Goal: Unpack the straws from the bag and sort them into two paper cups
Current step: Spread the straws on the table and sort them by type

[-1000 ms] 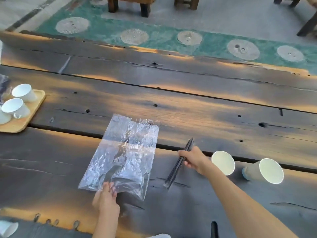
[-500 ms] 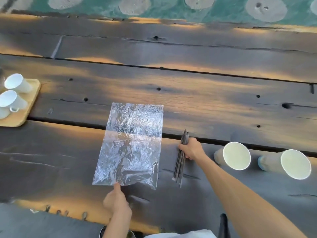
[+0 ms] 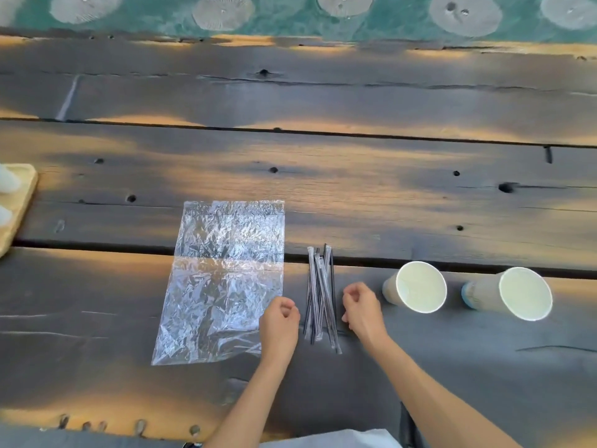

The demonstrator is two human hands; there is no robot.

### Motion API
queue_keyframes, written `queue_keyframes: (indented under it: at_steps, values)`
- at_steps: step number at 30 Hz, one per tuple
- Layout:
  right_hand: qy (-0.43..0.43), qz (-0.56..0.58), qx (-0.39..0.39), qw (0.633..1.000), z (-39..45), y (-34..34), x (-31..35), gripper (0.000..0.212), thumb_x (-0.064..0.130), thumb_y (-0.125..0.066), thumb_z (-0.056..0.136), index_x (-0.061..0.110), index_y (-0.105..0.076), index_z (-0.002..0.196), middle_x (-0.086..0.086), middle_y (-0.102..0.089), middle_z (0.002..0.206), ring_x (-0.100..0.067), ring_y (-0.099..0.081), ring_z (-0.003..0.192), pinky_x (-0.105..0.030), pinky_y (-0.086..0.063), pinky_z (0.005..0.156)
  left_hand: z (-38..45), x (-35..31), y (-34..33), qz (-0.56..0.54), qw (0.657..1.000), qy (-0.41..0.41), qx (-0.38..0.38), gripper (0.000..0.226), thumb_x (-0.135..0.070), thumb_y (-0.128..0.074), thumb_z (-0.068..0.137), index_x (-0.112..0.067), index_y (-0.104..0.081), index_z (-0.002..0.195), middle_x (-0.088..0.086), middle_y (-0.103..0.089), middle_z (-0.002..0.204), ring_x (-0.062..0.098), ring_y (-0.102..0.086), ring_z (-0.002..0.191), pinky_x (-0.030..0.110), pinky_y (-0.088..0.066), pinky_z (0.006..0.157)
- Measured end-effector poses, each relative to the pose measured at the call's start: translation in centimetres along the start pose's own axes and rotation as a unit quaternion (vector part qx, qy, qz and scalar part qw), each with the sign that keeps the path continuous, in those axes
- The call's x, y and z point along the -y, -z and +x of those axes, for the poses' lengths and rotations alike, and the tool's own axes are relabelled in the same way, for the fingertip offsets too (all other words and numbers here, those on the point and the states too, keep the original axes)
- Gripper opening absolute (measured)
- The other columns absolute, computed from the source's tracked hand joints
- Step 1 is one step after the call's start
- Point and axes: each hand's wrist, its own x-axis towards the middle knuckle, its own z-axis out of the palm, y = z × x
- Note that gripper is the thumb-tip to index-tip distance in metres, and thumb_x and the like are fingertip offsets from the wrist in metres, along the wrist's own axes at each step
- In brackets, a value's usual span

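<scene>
A loose pile of several dark, individually wrapped straws (image 3: pixel 319 295) lies on the wooden table, between my two hands. My left hand (image 3: pixel 279 321) hovers just left of the pile, fingers curled and empty, its wrist over the lower right corner of the flat, empty clear plastic bag (image 3: pixel 223 279). My right hand (image 3: pixel 363 310) sits just right of the straws, fingers loosely curled, holding nothing. Two paper cups stand to the right: the nearer cup (image 3: pixel 416 286) beside my right hand, the farther cup (image 3: pixel 517 294) beyond it. Both look empty.
A wooden tray (image 3: pixel 21 202) with white cups sits at the left edge. The dark plank table (image 3: pixel 355 189) stretches far ahead, with a gap between planks just behind the straws. Green patterned floor lies beyond the far edge.
My right hand has let go of the straws, which now lie spread on the table. My left hand left the bag's bottom edge and moved right, next to the pile.
</scene>
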Motion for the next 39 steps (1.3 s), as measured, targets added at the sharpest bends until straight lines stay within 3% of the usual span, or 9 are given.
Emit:
queue_keyframes:
  at_steps: [6, 11, 14, 18, 22, 26, 30, 36, 39]
  values:
    - [-0.027, -0.025, 0.011, 0.999, -0.6, 0.3, -2.7, 0.020, 0.000, -0.041, 0.091, 0.012, -0.058, 0.087, -0.008, -0.058, 0.076, -0.025, -0.054, 0.059, -0.022, -0.040, 0.042, 2.0, -1.2, -3.3, 0.179, 0.983, -0.013, -0.024, 0.015, -0.018, -0.062, 0.092, -0.023, -0.057, 0.079, -0.007, -0.060, 0.077, 0.016, -0.060, 0.071, 0.031, -0.043, 0.058]
    - [-0.005, -0.080, 0.013, 0.997, 0.7, 0.0, -1.7, 0.019, 0.005, -0.048, 0.089, 0.017, -0.056, 0.077, -0.008, -0.066, 0.079, -0.033, -0.066, 0.071, -0.034, -0.054, 0.064, 2.5, -1.2, -3.9, 0.264, 0.964, -0.037, -0.020, 0.017, -0.021, -0.065, 0.091, -0.020, -0.055, 0.077, -0.002, -0.060, 0.077, 0.020, -0.062, 0.070, 0.040, -0.057, 0.067]
    - [-0.007, -0.096, 0.009, 0.995, 1.5, -0.4, -1.0, 0.020, 0.006, -0.049, 0.087, 0.016, -0.058, 0.073, -0.007, -0.068, 0.075, -0.033, -0.066, 0.072, -0.039, -0.056, 0.068, 2.6, -0.8, -3.7, 0.267, 0.963, -0.035, -0.019, 0.018, -0.021, -0.064, 0.092, -0.020, -0.054, 0.077, -0.001, -0.060, 0.078, 0.020, -0.061, 0.069, 0.039, -0.056, 0.064]
    - [0.001, -0.120, 0.003, 0.993, 2.3, -1.0, -0.4, 0.017, 0.009, -0.052, 0.089, 0.015, -0.059, 0.075, -0.004, -0.067, 0.078, -0.024, -0.060, 0.073, -0.030, -0.043, 0.062, 2.8, -0.5, -3.3, 0.218, 0.975, -0.037, -0.019, 0.019, -0.016, -0.067, 0.091, -0.018, -0.052, 0.079, -0.001, -0.059, 0.078, 0.018, -0.060, 0.067, 0.037, -0.054, 0.059]
    - [0.002, -0.137, -0.007, 0.990, 2.6, -1.3, 0.0, 0.011, 0.015, -0.058, 0.089, 0.014, -0.059, 0.079, 0.000, -0.063, 0.077, -0.015, -0.051, 0.067, -0.029, -0.032, 0.056, 2.4, -0.2, -3.4, 0.225, 0.970, -0.093, 0.006, 0.015, -0.021, -0.070, 0.090, -0.020, -0.057, 0.082, -0.004, -0.061, 0.086, 0.018, -0.060, 0.077, 0.040, -0.054, 0.070]
    - [0.011, -0.152, 0.000, 0.988, 2.6, -1.4, 0.3, 0.019, 0.025, -0.064, 0.089, 0.017, -0.054, 0.076, 0.001, -0.060, 0.075, -0.021, -0.056, 0.071, -0.028, -0.034, 0.052, 1.9, -0.9, -4.1, 0.268, 0.956, -0.120, 0.016, 0.017, -0.032, -0.071, 0.090, -0.017, -0.063, 0.092, -0.003, -0.063, 0.094, 0.020, -0.061, 0.087, 0.035, -0.049, 0.072]
    - [0.013, -0.198, 0.010, 0.980, 2.5, -1.4, 0.3, 0.017, 0.026, -0.062, 0.088, 0.013, -0.055, 0.082, -0.007, -0.063, 0.085, -0.029, -0.059, 0.078, -0.034, -0.044, 0.062, 2.0, -1.7, -4.5, 0.313, 0.946, -0.086, 0.020, 0.016, -0.028, -0.065, 0.091, -0.012, -0.065, 0.092, 0.005, -0.067, 0.094, 0.027, -0.064, 0.087, 0.033, -0.042, 0.064]
    - [-0.002, -0.242, 0.018, 0.970, 2.6, -1.4, 0.4, 0.012, 0.019, -0.053, 0.088, 0.008, -0.057, 0.088, -0.011, -0.062, 0.091, -0.030, -0.052, 0.077, -0.033, -0.043, 0.064, 2.3, -1.7, -3.9, 0.309, 0.948, -0.043, 0.056, 0.020, -0.018, -0.060, 0.085, -0.007, -0.056, 0.069, 0.013, -0.066, 0.079, 0.034, -0.064, 0.073, 0.034, -0.041, 0.055]
    - [-0.018, -0.217, 0.027, 0.976, 2.7, -1.1, 0.4, 0.015, 0.018, -0.053, 0.084, 0.005, -0.059, 0.087, -0.011, -0.062, 0.088, -0.032, -0.054, 0.076, -0.032, -0.043, 0.064, 2.1, -1.7, -3.2, 0.263, 0.962, -0.027, 0.067, 0.028, -0.015, -0.059, 0.080, -0.012, -0.043, 0.057, 0.008, -0.053, 0.061, 0.030, -0.053, 0.059, 0.033, -0.036, 0.051]
